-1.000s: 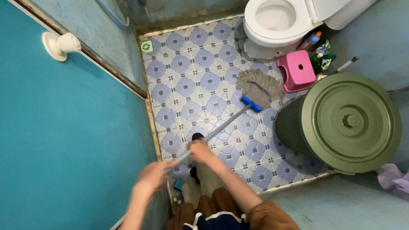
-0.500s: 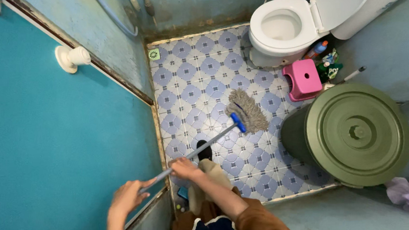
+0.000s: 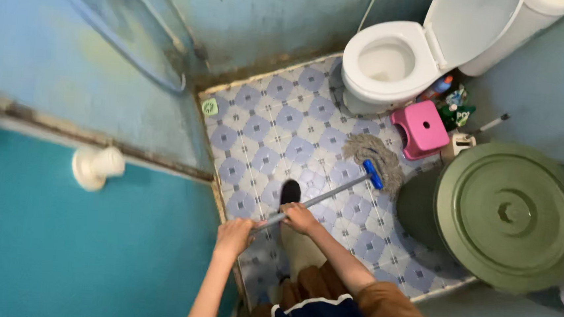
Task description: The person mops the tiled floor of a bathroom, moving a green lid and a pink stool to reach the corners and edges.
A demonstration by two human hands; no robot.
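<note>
Small bathroom, blue-patterned tile floor (image 3: 277, 128). Both hands closed on grey metal mop handle (image 3: 322, 198): left hand (image 3: 233, 234) lower, right hand (image 3: 299, 217) ahead. Grey string mop head (image 3: 375, 155) has swung from mid-floor to beside round green lidded bin (image 3: 509, 214), below pink plastic stool (image 3: 422, 127); sweep continues rightward.

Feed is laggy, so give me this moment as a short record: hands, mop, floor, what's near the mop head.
left hand: gripping the near end of the mop handle
right hand: gripping the handle just ahead of the left
mop head: grey strings on the tiled floor, with a blue clamp
near mop head: green lidded bin right beside it, pink stool just beyond
toilet: lid up, in the far corner
foot: dark, on the tiles under the handle
door: teal, on the left
</note>
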